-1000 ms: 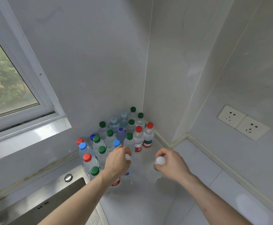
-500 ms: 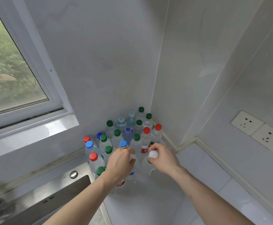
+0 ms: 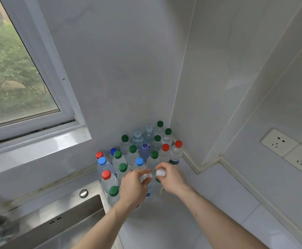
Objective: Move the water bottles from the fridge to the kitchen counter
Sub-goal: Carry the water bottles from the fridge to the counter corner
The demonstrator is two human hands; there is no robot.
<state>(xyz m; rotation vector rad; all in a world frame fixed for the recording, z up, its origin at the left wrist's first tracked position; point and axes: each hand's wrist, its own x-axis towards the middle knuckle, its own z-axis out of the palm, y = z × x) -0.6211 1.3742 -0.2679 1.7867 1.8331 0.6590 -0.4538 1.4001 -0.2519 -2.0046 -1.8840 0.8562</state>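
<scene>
Several water bottles with green, red and blue caps (image 3: 132, 149) stand packed in the corner of the white kitchen counter (image 3: 218, 198). My left hand (image 3: 133, 187) grips the neck of a white-capped bottle (image 3: 148, 177) at the front of the group. My right hand (image 3: 171, 178) holds a second white-capped bottle (image 3: 161, 172) by its top, right beside the first. Both bottles stand upright at the counter; their lower bodies are partly hidden by my hands.
A steel sink (image 3: 60, 218) lies at the lower left, its rim next to the bottles. A window (image 3: 11, 78) with a sill is at the left. Two wall sockets (image 3: 290, 150) sit on the right wall. Tiled walls close off the corner.
My right hand has carried its white-capped bottle leftward and inward until it sits against the group beside the left-hand bottle. The left hand has stayed on its bottle.
</scene>
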